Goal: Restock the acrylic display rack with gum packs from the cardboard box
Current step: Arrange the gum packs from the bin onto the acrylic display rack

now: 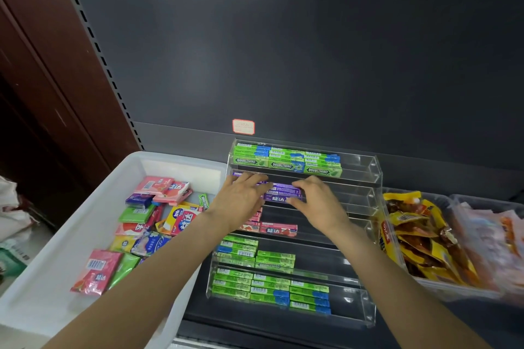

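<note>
Currently both hands on the purple gum packs (282, 193) in the acrylic rack's (371, 176) second tier from the shelf's back edge: left hand (241, 200) flat, fingers straight, right hand (317, 201) grip pinching the packs' right end; white bin (51, 263) of loose packs at the shelf's left edge

Both forearms are bare to the frame's edge; left hand (241, 201) and right hand (319, 202) wear nothing (short, unpainted nails).

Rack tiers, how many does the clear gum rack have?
5 tiers on the acrylic rack: green packs on top, purple packs under both hands, pink, then two lower green tiers.
</note>
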